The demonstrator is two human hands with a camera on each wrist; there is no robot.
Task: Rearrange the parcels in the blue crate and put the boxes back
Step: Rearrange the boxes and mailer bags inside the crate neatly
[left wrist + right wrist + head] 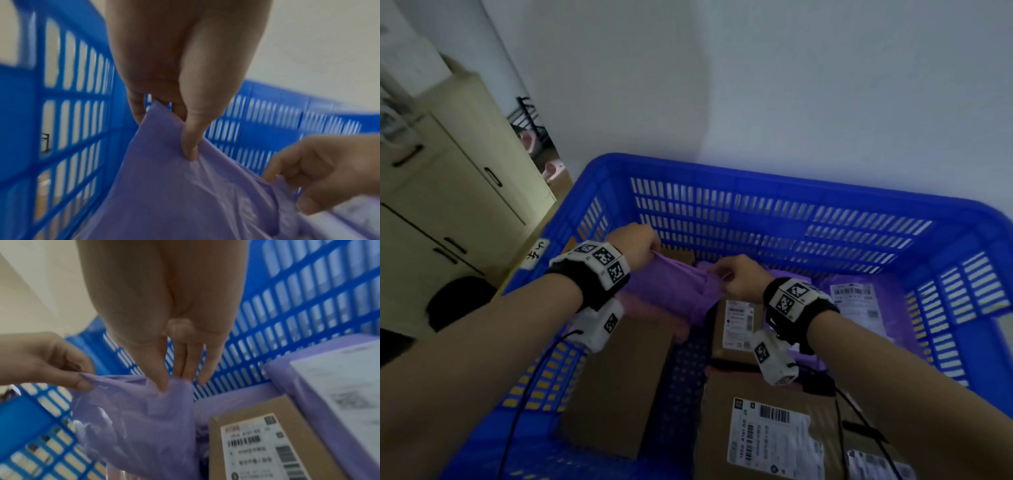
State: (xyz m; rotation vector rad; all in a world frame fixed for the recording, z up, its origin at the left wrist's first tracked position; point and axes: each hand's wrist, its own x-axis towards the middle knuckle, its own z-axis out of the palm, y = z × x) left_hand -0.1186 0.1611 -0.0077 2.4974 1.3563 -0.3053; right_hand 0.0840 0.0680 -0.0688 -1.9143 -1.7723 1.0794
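Inside the blue crate (pixel 774 181) both my hands hold one purple plastic parcel bag (pixel 674 291) by its top edge, lifted above the boxes. My left hand (pixel 643 245) pinches its left corner near the far left wall; in the left wrist view the thumb presses the bag (pixel 185 186). My right hand (pixel 736 277) pinches the right part of the same edge, as the right wrist view shows on the bag (pixel 144 415). Below lie a plain brown box (pixel 619 380), a small labelled box (pixel 736 325) and a large labelled box (pixel 774 435).
Another purple parcel with a white label (pixel 859 305) lies at the crate's right side. A beige cabinet (pixel 448 192) stands left of the crate, a white wall behind it. Bare crate floor (pixel 681 387) shows between the boxes.
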